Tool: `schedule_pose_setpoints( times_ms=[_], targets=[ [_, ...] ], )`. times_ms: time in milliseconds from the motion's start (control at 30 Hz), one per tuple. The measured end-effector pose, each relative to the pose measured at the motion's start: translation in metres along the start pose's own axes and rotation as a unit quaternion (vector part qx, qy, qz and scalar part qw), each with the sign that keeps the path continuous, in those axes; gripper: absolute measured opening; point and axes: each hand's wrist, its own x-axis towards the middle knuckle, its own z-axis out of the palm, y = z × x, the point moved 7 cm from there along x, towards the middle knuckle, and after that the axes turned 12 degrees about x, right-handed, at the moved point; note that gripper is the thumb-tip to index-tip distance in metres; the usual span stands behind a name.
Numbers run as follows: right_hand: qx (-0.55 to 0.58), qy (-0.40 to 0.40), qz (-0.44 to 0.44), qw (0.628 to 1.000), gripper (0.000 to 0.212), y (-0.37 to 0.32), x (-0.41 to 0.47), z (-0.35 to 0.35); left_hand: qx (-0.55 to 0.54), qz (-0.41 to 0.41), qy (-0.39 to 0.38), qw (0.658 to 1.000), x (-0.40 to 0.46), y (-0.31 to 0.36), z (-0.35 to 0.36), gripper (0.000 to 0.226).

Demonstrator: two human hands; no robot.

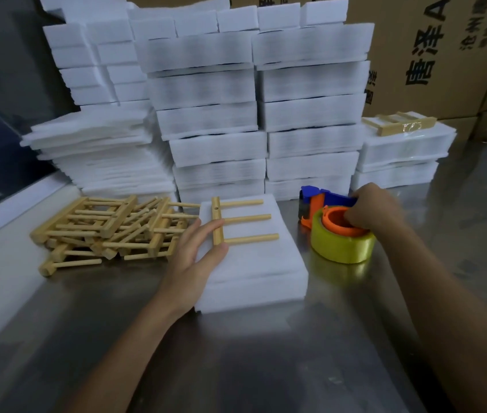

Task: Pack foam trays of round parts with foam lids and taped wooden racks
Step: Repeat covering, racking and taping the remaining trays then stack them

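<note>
A closed white foam tray (254, 263) lies on the steel table in front of me. On its lid rests a wooden rack (237, 221), a bar with three pegs pointing right. My left hand (199, 251) lies flat on the tray's left side, its fingers touching the rack's bar. My right hand (375, 210) grips the tape dispenser (330, 210), which has a blue and orange body. Its yellow-green tape roll (342, 245) stands on the table just right of the tray.
A loose pile of wooden racks (102, 228) lies left of the tray. Tall stacks of foam trays (260, 114) and foam lids (102, 153) fill the back. A shorter stack at the right (400, 156) carries a taped rack (400, 122). Cardboard boxes (433, 55) stand behind.
</note>
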Motion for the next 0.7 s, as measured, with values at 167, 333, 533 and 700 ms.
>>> schedule_pose_setpoints(
  times_ms=[167, 333, 533, 700],
  targets=[
    [0.049, 0.069, -0.050, 0.995, 0.032, -0.008, -0.002, -0.026, 0.017, -0.011, -0.027, 0.999, -0.002, 0.002, -0.003, 0.041],
    [0.129, 0.104, -0.185, 0.969, 0.028, -0.059, -0.026, -0.054, 0.030, 0.034, 0.051, 0.998, -0.002, 0.015, -0.018, 0.053],
    [0.215, 0.092, -0.403, 0.885, 0.033, -0.138, -0.094, -0.059, -0.145, 0.006, 0.181, 0.973, -0.004, 0.043, -0.054, 0.017],
    [0.206, 0.121, -0.512, 0.825, 0.040, -0.163, -0.132, -0.053, -0.433, -0.123, -0.038, 0.892, 0.004, 0.059, -0.026, 0.055]
  ],
)
